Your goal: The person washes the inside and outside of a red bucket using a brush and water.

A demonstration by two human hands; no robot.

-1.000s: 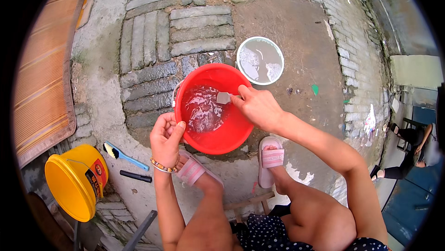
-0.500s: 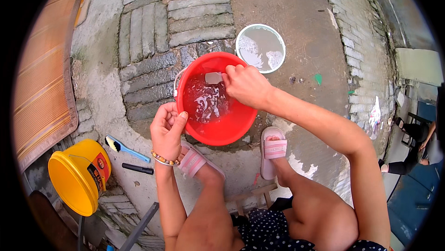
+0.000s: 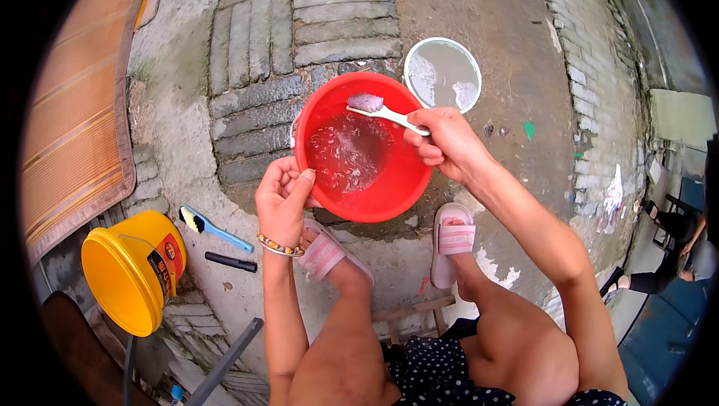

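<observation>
Striped mat: orange-brown striped mat with a darker border (image 3: 82, 114), upper left of the frame.
Yellow bucket: yellow plastic bucket with a red and black label (image 3: 123, 275), lower left, tilted in view, thin wire handle visible.
Spare brush: blue-handled brush with black and cream bristles (image 3: 217, 230), lying on the concrete ground right of the yellow bucket.
Black stick: short black cylindrical stick (image 3: 231, 261), on the ground just below the spare brush.
Left hand: left hand (image 3: 283, 189), left of centre, beaded bracelet at the wrist; fingers clamped on the red rim, thumb over the edge.
Red bucket: round red plastic bucket (image 3: 386, 200), centre of the frame, holding rippled water; pale handle at its left side.
Brush in use: white-handled brush with pale lilac bristles (image 3: 389, 114), over the upper part of the red bucket, bristles upward; contact with the wall cannot be told.
Pale tub: round pale-rimmed tub (image 3: 442, 40), upper centre-right, containing cloudy grey water with patches of foam.
Right hand: right hand (image 3: 449, 144), right of centre; fingers clamped on the white handle.
Green scrap: small green scrap (image 3: 529, 130), on the ground, right.
Second person: partly visible person in dark trousers (image 3: 655, 280), right edge.
</observation>
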